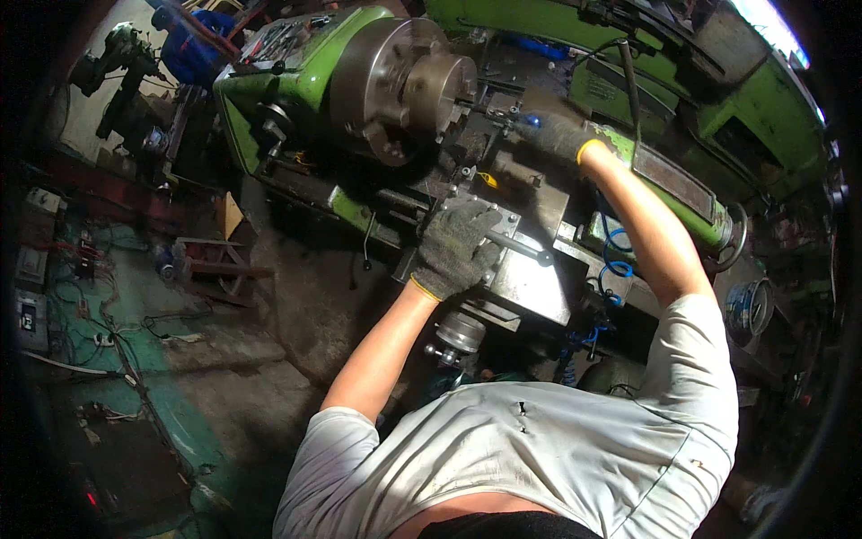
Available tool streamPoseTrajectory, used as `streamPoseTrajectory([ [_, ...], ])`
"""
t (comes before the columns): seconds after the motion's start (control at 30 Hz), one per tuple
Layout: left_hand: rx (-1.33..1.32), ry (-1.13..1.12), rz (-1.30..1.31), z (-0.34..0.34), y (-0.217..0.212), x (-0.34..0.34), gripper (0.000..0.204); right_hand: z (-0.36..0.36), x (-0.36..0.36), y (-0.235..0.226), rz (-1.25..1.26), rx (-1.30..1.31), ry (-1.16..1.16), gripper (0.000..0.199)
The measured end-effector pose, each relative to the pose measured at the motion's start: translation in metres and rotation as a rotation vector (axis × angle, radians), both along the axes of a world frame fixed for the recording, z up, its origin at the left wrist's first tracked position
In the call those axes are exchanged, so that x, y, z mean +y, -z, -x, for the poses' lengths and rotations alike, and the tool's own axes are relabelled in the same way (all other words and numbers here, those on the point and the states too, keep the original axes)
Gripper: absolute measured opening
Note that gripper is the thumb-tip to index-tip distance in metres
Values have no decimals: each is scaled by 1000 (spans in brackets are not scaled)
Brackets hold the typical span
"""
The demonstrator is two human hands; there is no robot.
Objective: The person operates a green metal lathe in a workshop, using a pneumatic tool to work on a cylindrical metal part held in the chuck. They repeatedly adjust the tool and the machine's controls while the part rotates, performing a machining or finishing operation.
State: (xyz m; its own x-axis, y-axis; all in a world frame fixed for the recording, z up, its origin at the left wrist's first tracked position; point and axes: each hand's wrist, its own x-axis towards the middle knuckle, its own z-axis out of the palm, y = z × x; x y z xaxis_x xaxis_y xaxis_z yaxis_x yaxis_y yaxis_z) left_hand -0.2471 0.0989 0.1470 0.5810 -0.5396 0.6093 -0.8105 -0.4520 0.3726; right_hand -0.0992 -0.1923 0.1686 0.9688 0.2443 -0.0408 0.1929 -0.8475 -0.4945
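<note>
My left hand [456, 244], in a dark grey knitted glove with a yellow cuff, is closed over the square tool post [509, 221] of a green lathe. Just right of its fingers sticks out the tool post's lever [521, 247], which ends in a dark knob. My right hand [555, 140], gloved alike, reaches over the far side of the carriage. It looks closed round something with a blue part [532, 120]; the rest is hidden and slightly blurred. To its left, the chuck [386, 85] carries a round metal workpiece [440, 90], which looks smeared as if turning.
A coiled blue hose [618, 268] hangs by the right side of the carriage. The tailstock-side handwheel [736, 235] stands at the far right. A lever [368, 241] juts from the lathe's front. Cables [126, 368] lie across the green floor at left. A person in blue [193, 45] is at upper left.
</note>
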Motion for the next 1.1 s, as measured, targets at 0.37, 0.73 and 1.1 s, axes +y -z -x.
streamPoseTrajectory([
  [0.37,9,-10,32,-1,0,4,43,10,30,-3,-169,88,147,51],
  [0.73,-26,10,53,-3,-3,1,41,40,29,3,136,-59,148,55],
  [1.1,-65,11,70,-3,-2,0,41,54,48,-4,182,-242,75,47],
])
